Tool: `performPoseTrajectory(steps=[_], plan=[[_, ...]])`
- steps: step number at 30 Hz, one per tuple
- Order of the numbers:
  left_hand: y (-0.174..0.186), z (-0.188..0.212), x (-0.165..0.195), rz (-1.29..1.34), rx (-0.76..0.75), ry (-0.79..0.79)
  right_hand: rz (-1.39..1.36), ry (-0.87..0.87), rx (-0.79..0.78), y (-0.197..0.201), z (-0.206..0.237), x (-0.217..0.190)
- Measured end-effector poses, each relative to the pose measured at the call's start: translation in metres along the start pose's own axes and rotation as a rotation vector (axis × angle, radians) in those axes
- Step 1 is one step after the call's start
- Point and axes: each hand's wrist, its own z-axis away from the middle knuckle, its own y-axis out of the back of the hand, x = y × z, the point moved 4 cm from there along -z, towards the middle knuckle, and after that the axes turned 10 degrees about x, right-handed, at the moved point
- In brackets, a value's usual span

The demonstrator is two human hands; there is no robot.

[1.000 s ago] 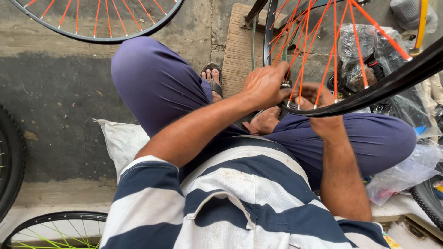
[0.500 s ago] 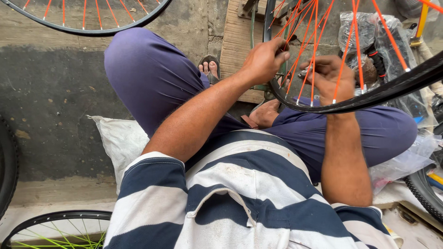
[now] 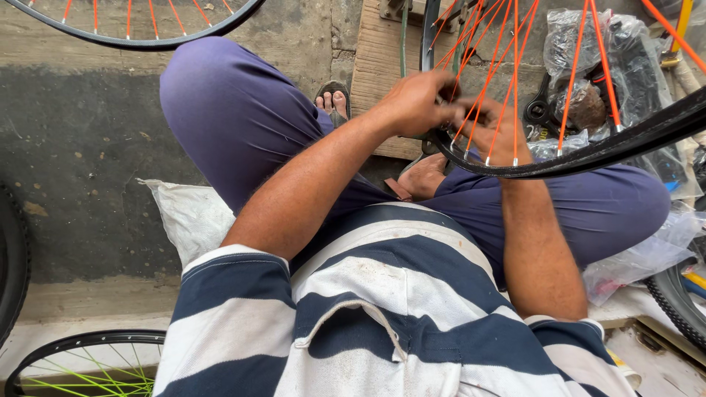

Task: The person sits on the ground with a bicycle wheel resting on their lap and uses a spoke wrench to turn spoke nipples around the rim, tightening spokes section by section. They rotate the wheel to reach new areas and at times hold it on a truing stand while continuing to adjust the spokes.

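— Wheel [image 3: 588,151] first: where does it sit in the head view?

— Black rim with orange spokes [image 3: 515,66], standing on edge over the person's lap at the upper right. Its lowest arc hangs just above the right thigh, and the spokes fan up out of the frame.

— And the left hand [image 3: 415,103]?

— It reaches in from the left and lies against the spokes near the inner part of the rim. Its fingers are curled close together around the spokes; whether they pinch one spoke or a small tool, I cannot tell.

— The right hand [image 3: 494,131]?

— It is behind the spokes, seen through them, just beside the left hand and touching the rim's lower arc. The fingers are bent and bunched; what they grip is hidden by the spokes and the other hand.

— What lies about them?

— The person sits cross-legged in purple trousers [image 3: 235,117] and a striped shirt [image 3: 368,309], on a white sack [image 3: 187,213]. A sandalled foot [image 3: 334,99] shows by a wooden board [image 3: 382,66]. Clear plastic bags [image 3: 581,44] of parts lie beyond the rim. Another orange-spoked wheel [image 3: 132,22] is at the top left, a green-spoked wheel [image 3: 81,364] at the bottom left, and a tyre [image 3: 11,279] at the left edge.
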Motion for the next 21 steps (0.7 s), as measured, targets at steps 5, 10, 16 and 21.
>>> performPoseTrajectory(steps=[5,10,16,21], plan=[[-0.002,0.001,-0.009,0.036,-0.161,0.029,0.093,-0.078,-0.045,-0.003,0.032,-0.027],[-0.004,0.002,-0.001,-0.080,-0.132,-0.132,0.916,0.486,0.056,-0.031,0.065,-0.059],[-0.003,0.001,-0.008,-0.177,-0.022,0.061,0.868,0.860,0.066,-0.049,0.064,-0.078],[-0.004,-0.002,-0.014,0.012,0.044,-0.016,0.717,0.562,0.030,-0.027,0.058,-0.068]])
